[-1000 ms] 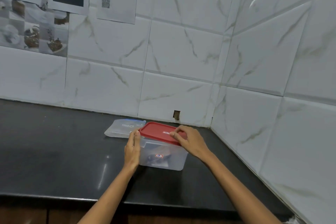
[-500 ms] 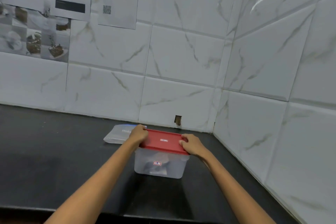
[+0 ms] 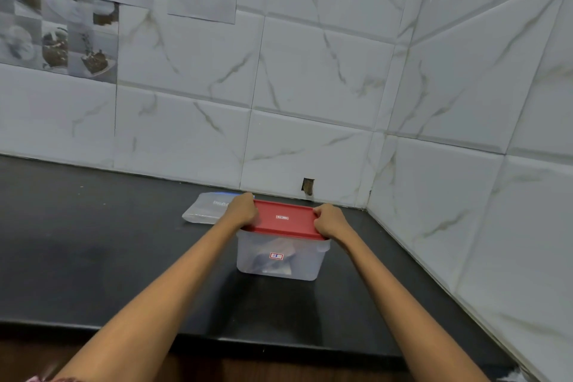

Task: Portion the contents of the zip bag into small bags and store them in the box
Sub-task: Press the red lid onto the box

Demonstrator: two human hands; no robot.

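- The translucent plastic box point(image 3: 280, 257) sits on the black countertop point(image 3: 93, 242), near the corner.
- Left hand point(image 3: 243, 209) and right hand point(image 3: 330, 222) curl over opposite ends of its red lid point(image 3: 283, 220).
- Stiff and probably light; the lid edges suit pressing.
- The flat clear zip bag point(image 3: 204, 211) lies behind, floppy.

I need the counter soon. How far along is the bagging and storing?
Nearly done, it seems. Done: small bags lie inside the clear box, and the zip bag lies flat behind it. In hand: left hand and right hand grip the red lid at its ends. Left: confirming the lid is sealed.
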